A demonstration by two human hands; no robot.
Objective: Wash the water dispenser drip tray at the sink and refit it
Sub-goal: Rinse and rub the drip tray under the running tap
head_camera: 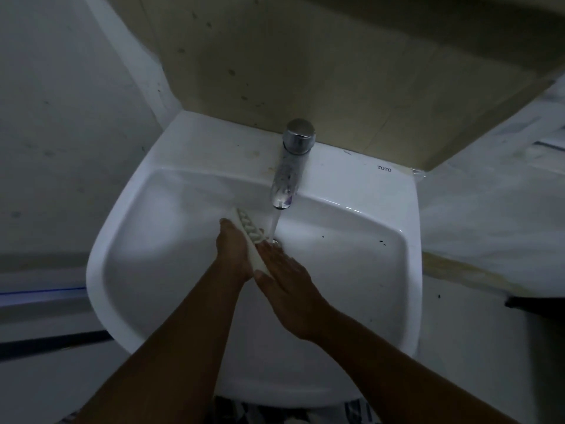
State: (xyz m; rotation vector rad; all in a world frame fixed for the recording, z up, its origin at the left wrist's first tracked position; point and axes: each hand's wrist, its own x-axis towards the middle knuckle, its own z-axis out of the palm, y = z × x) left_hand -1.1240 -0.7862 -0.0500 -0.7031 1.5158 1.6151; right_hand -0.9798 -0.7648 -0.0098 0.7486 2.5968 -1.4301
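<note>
1. Two hands meet over the middle of the white sink [101,270], with the tray [250,237] standing on edge between them.
2. We grip the tray with our left hand [234,252] from its 9 o'clock side.
3. Our right hand [284,276] lies flat against the tray's 3 o'clock face, fingers straight and together, grasping nothing.
4. We see the tray's long edge run from 11 o'clock down to 5 o'clock, its ribbed face turned toward the tap [290,166].
5. At 12 o'clock on the sink's rim stands the chrome tap; its water [273,224] falls just beside the tray's 3 o'clock side, toward the drain [275,241] near our right fingertips.
</note>
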